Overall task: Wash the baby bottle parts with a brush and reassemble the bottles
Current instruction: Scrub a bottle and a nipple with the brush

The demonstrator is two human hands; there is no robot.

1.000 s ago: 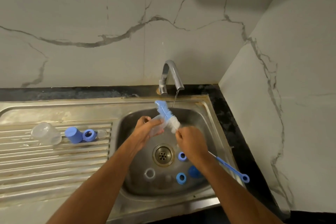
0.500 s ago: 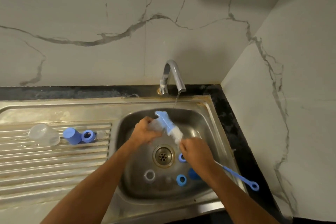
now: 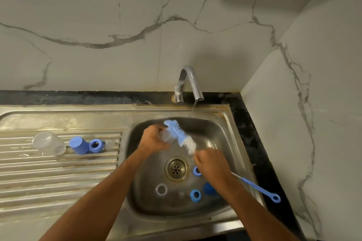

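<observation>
Sink; left hand grips clear bottle; right hand grips brush

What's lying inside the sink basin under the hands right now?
In the sink basin: two blue rings, a pale ring and a blue cap, partly hidden by the right hand.

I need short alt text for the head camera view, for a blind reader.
Over a steel sink, the left hand holds a clear plastic bottle while the right hand works a blue-and-white bristle brush against it.
</observation>
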